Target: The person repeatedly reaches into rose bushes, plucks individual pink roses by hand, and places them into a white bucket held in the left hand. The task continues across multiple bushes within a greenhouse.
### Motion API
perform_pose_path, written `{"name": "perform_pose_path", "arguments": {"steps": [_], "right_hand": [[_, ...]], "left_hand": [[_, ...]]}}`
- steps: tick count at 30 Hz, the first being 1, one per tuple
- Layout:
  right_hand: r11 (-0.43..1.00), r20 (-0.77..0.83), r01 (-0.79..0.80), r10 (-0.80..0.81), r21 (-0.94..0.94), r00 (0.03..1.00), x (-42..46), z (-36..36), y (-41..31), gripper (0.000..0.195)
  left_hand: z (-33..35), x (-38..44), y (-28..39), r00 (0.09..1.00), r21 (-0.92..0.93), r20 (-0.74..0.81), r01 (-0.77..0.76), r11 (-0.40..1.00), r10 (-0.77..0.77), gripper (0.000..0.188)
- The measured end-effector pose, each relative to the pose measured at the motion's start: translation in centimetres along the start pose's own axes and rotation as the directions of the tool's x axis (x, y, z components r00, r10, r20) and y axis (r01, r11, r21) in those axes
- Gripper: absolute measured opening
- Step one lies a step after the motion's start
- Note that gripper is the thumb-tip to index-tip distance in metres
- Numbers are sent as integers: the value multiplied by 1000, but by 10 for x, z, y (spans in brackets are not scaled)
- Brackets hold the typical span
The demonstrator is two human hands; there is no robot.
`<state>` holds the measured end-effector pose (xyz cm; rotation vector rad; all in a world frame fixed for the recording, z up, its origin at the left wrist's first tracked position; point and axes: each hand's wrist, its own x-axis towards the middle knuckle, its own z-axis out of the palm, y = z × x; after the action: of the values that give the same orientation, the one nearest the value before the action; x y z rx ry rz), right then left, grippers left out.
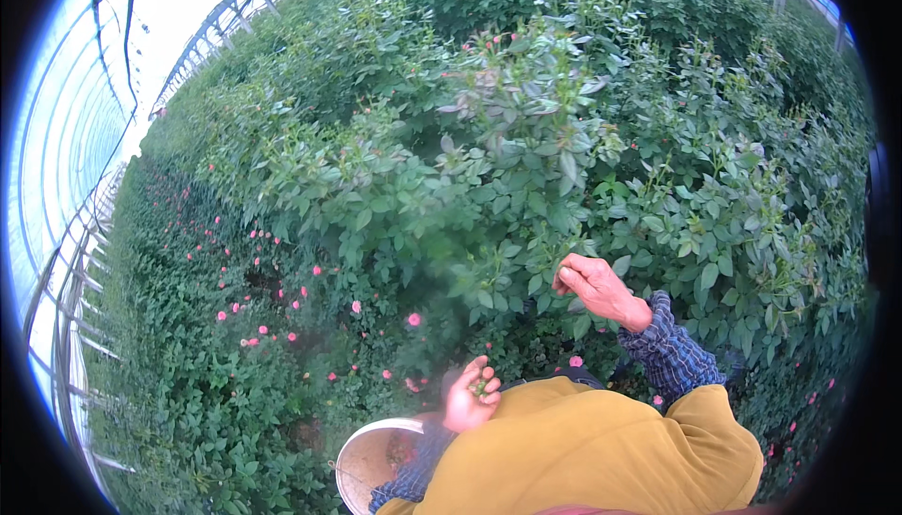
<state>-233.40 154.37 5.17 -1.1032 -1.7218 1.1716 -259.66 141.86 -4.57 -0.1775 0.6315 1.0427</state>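
Observation:
My left hand [471, 401] is palm up near my waist, its fingers curled around small green buds or plant bits [481, 389]. Farther out, my right hand [599, 291] reaches to the leafy edge of a rose bush [514, 184], thumb and fingers drawn together. Whether a stem or bud sits between those fingertips is hidden. Beside my left forearm hangs or stands a white bucket [361, 455] with a wire handle. Some reddish matter shows inside it, partly covered by my sleeve.
Dense rose bushes with young shoots [712, 212] rise in front and to the right. Pink blossoms [414, 319] dot the lower foliage [232, 437] at the left. Arched greenhouse framing [70, 113] with pale film runs along the left side.

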Motion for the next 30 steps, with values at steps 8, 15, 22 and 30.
{"name": "perform_pose_path", "arguments": {"steps": [8,15,22,30], "right_hand": [[990,-230,55,-84,-133,969,74,99,0,22],[900,-333,-12,-148,-435,931,163,165,-27,28],[981,-690,-72,-75,-182,720,235,135,-41,24],[981,-541,-117,14,-158,841,258,181,-13,31]], "left_hand": [[-36,5,126,996,3,-76,-55,998,55,23],[-67,-25,268,994,-43,-80,-83,996,79,22],[-70,-43,318,997,120,-44,-52,991,57,16],[-57,-45,328,998,196,-59,24,980,-13,15]]}}
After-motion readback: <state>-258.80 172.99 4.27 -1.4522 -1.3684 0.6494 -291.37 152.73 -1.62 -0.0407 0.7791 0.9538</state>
